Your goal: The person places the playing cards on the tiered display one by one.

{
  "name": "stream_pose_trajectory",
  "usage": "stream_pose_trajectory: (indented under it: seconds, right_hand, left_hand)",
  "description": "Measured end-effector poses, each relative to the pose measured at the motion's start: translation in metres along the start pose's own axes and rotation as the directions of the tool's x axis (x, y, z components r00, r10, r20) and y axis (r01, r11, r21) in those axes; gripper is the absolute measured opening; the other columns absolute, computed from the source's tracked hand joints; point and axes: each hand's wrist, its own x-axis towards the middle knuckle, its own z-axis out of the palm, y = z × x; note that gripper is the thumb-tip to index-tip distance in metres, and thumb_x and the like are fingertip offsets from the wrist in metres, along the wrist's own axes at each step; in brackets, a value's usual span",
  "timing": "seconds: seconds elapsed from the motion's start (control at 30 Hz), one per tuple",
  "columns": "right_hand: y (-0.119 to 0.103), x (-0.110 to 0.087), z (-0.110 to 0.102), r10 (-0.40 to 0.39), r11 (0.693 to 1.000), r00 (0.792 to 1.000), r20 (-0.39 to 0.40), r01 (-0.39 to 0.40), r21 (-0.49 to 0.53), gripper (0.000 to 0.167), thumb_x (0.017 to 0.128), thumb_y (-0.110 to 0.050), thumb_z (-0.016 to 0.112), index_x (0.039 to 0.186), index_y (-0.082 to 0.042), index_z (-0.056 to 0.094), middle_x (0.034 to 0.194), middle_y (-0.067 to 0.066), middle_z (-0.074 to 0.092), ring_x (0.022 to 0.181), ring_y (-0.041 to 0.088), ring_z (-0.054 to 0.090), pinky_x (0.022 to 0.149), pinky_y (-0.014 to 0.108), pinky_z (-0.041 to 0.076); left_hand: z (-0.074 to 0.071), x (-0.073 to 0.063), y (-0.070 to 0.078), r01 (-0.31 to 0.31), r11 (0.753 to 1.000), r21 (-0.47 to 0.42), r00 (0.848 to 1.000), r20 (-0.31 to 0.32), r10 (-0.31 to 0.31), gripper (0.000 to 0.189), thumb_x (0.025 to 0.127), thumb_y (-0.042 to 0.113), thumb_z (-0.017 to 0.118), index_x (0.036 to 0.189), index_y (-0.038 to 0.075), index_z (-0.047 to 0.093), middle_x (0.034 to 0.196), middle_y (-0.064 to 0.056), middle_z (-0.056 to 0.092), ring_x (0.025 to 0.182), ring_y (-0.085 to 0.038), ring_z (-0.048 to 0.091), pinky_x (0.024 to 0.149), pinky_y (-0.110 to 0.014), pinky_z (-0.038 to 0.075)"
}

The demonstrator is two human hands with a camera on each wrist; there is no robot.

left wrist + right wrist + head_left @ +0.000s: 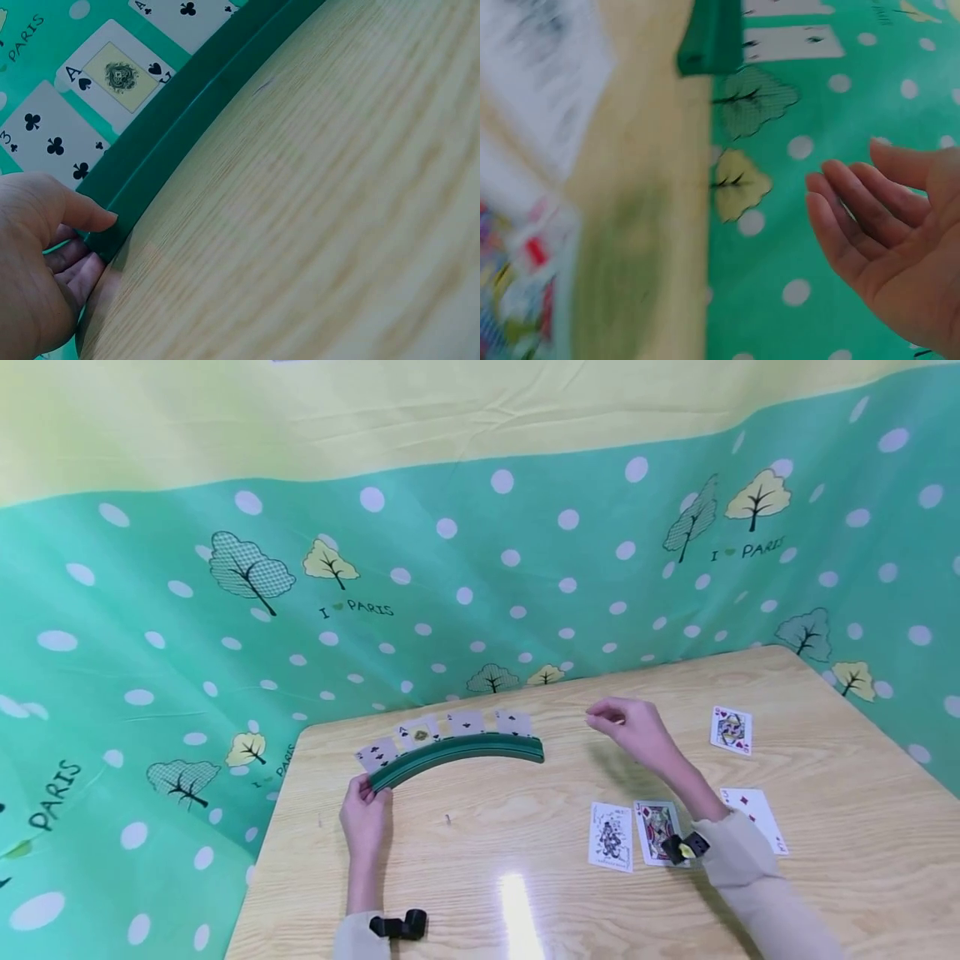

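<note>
A curved green card holder stands on the table, with several playing cards upright in it. In the left wrist view these include a three of clubs and an ace of spades. My left hand pinches the holder's left end, thumb on the near side. My right hand hovers above the table, right of the holder, with loosely curled fingers and nothing in them. Below it on the table lie a joker and a jack of diamonds, the latter partly behind the wrist strap.
A red-pip face card lies farther right on the wooden table. A diamond card is partly covered by the right sleeve. A green dotted cloth hangs behind and beside the table.
</note>
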Motion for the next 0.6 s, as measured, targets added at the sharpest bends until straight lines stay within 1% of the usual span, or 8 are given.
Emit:
stream_pose_trajectory:
  seconds: [0.1, 0.17, 0.27, 0.37, 0.43, 0.5, 0.57, 0.6]
  right_hand:
    - [0.012, -0.007, 0.001, -0.015, 0.998, 0.996, 0.093, 0.02, -0.052, 0.022, 0.095, -0.009, 0.073, 0.112, 0.005, 0.073, 0.095, 0.01, 0.075, 0.088, 0.025, 0.069, 0.077, 0.034, 0.061]
    - [0.019, -0.014, 0.004, -0.016, 0.997, 0.985, 0.171, 0.029, -0.069, 0.022, 0.093, -0.006, 0.073, 0.111, 0.007, 0.072, 0.092, 0.007, 0.074, 0.086, 0.022, 0.069, 0.077, 0.033, 0.062]
    - [0.024, -0.024, 0.01, -0.023, 0.995, 0.955, 0.294, 0.05, -0.083, 0.027, 0.09, -0.004, 0.075, 0.112, 0.01, 0.07, 0.093, 0.007, 0.074, 0.086, 0.02, 0.069, 0.078, 0.031, 0.062]
    - [0.022, -0.034, 0.017, -0.014, 0.988, 0.92, 0.393, 0.074, -0.138, 0.039, 0.086, -0.01, 0.082, 0.117, 0.01, 0.069, 0.1, 0.008, 0.071, 0.091, 0.019, 0.066, 0.083, 0.034, 0.061]
    - [0.019, -0.041, 0.02, 0.025, 0.979, 0.899, 0.437, 0.066, -0.191, 0.05, 0.082, -0.017, 0.087, 0.121, 0.007, 0.068, 0.106, 0.007, 0.067, 0.095, 0.019, 0.061, 0.086, 0.036, 0.058]
    - [0.016, -0.047, 0.022, 0.076, 0.967, 0.882, 0.465, 0.049, -0.251, 0.061, 0.077, -0.024, 0.091, 0.126, 0.003, 0.066, 0.109, 0.005, 0.06, 0.096, 0.019, 0.054, 0.084, 0.036, 0.054]
    - [0.013, -0.052, 0.025, 0.118, 0.952, 0.872, 0.475, 0.037, -0.305, 0.069, 0.072, -0.028, 0.095, 0.127, -0.001, 0.063, 0.108, 0.003, 0.053, 0.095, 0.018, 0.049, 0.081, 0.033, 0.05]
    - [0.012, -0.054, 0.026, 0.131, 0.943, 0.87, 0.476, 0.039, -0.33, 0.071, 0.07, -0.029, 0.096, 0.126, -0.002, 0.062, 0.107, 0.003, 0.051, 0.094, 0.019, 0.047, 0.078, 0.033, 0.049]
  left_hand:
    - [-0.002, 0.0, 0.0, 0.004, 1.0, -0.004, 1.0, 0.003, -0.004, 0.046, 0.096, -0.002, 0.06, 0.141, -0.01, 0.05, 0.135, -0.032, 0.057, 0.128, -0.042, 0.057, 0.092, -0.01, 0.051]
    - [-0.002, 0.0, 0.0, 0.004, 1.0, -0.004, 1.0, 0.004, -0.004, 0.047, 0.096, -0.002, 0.06, 0.141, -0.01, 0.05, 0.136, -0.032, 0.056, 0.128, -0.042, 0.056, 0.091, -0.009, 0.05]
    - [-0.002, 0.0, 0.001, 0.001, 1.0, -0.006, 1.0, -0.003, -0.001, 0.046, 0.095, -0.003, 0.06, 0.14, -0.01, 0.05, 0.135, -0.032, 0.057, 0.128, -0.043, 0.057, 0.089, -0.007, 0.049]
    - [-0.002, 0.0, 0.001, -0.002, 1.0, -0.008, 1.0, -0.014, 0.002, 0.045, 0.095, -0.004, 0.061, 0.139, -0.011, 0.052, 0.133, -0.032, 0.058, 0.127, -0.042, 0.058, 0.089, -0.008, 0.05]
    - [-0.001, 0.0, 0.002, -0.007, 1.0, -0.007, 1.0, -0.018, 0.006, 0.045, 0.095, -0.004, 0.061, 0.138, -0.011, 0.052, 0.133, -0.033, 0.058, 0.127, -0.043, 0.058, 0.089, -0.009, 0.051]
    - [0.0, 0.0, 0.002, -0.007, 1.0, -0.006, 1.0, -0.017, 0.007, 0.045, 0.095, -0.004, 0.061, 0.138, -0.011, 0.052, 0.133, -0.032, 0.058, 0.127, -0.042, 0.058, 0.088, -0.007, 0.05]
    - [0.001, 0.0, 0.002, -0.011, 1.0, -0.006, 1.0, -0.015, 0.011, 0.045, 0.095, -0.004, 0.061, 0.138, -0.011, 0.052, 0.133, -0.033, 0.058, 0.127, -0.041, 0.057, 0.086, -0.005, 0.049]
    - [0.001, 0.0, 0.002, -0.009, 1.0, -0.007, 1.0, -0.013, 0.009, 0.045, 0.095, -0.004, 0.06, 0.138, -0.011, 0.052, 0.133, -0.032, 0.058, 0.127, -0.041, 0.057, 0.085, -0.004, 0.048]
